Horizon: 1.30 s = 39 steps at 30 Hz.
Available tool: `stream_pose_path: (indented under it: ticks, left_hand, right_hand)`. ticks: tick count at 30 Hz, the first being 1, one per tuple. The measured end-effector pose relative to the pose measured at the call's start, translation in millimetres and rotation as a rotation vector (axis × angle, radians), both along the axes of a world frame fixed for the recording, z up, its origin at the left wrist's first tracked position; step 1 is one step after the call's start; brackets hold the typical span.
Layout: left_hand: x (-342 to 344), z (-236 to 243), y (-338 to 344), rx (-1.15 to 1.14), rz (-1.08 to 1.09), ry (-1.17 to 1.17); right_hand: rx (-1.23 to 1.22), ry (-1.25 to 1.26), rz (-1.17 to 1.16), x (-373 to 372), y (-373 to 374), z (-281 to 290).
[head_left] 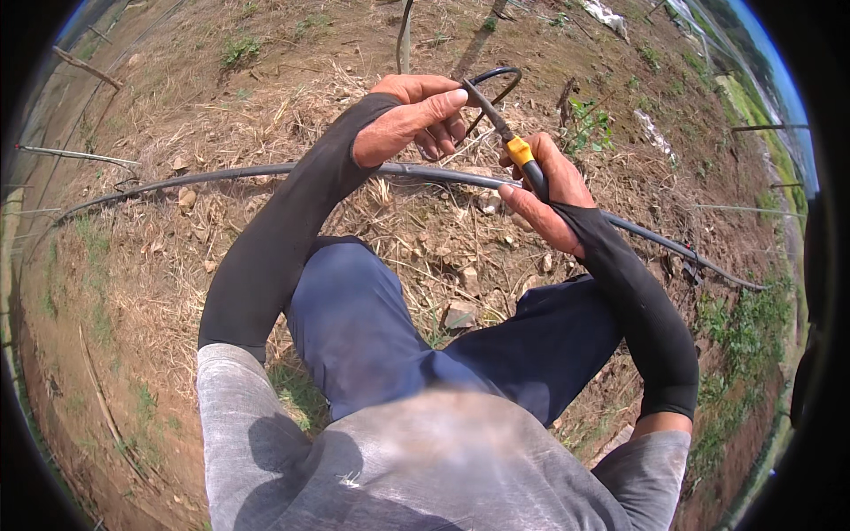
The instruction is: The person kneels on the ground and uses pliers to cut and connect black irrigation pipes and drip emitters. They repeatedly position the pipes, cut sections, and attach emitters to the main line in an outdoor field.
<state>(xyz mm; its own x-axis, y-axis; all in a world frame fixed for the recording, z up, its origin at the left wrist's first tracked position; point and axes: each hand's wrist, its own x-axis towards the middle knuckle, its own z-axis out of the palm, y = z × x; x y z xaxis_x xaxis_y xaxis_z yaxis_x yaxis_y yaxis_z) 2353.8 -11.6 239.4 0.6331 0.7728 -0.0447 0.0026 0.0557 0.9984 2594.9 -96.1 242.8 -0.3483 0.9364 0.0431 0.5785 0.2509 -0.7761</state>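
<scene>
In front of me, at the upper middle, my left hand (421,115) is closed, thumb and forefinger pinched at the end of a thin black tube (516,74). The tube bends in a loop to the right of that hand. My right hand (560,190) grips a hand tool (522,155) with a yellow-and-black handle. Its dark, tapered metal end slants up and left, reaching the left fingertips. Whether the tip touches the tube cannot be made out. Below both hands a thicker black hose (443,173) runs across the ground, partly hidden by my left forearm and right hand.
Dry soil with straw and small stones (460,315) lies around my spread knees. A thin upright stake (405,40) stands beyond my left hand. Green weeds (589,126) grow to its right. A stick (86,67) and a thin rod (75,155) are at the left.
</scene>
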Motion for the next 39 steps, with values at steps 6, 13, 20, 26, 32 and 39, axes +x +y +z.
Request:
stream_pose_path:
  ticks: [6, 13, 20, 26, 32, 39]
  left_hand:
    - [-13, -13, 14, 0.02, -0.004, -0.018]
    - [-17, -53, 25, 0.004, -0.088, 0.003]
    - [-55, -208, 58, 0.397, -0.055, 0.705]
    - [-34, -304, 57, 0.608, -0.141, 0.873]
    - [-44, -302, 66, 0.5, -0.228, 0.812]
    - [-46, -292, 65, 0.416, -0.249, 0.77]
  right_hand:
    - [0.034, -0.103, -0.084, -25, 1, -7]
    - [-0.454, -0.064, -0.102, -52, 9, -42]
    - [-0.503, -0.444, -0.262, -76, 14, -156]
    - [-0.488, -0.531, -0.304, -88, 18, -220]
    - [-0.485, -0.521, -0.275, -93, 23, -247]
    - [-0.45, -0.514, -0.26, -89, 19, -251]
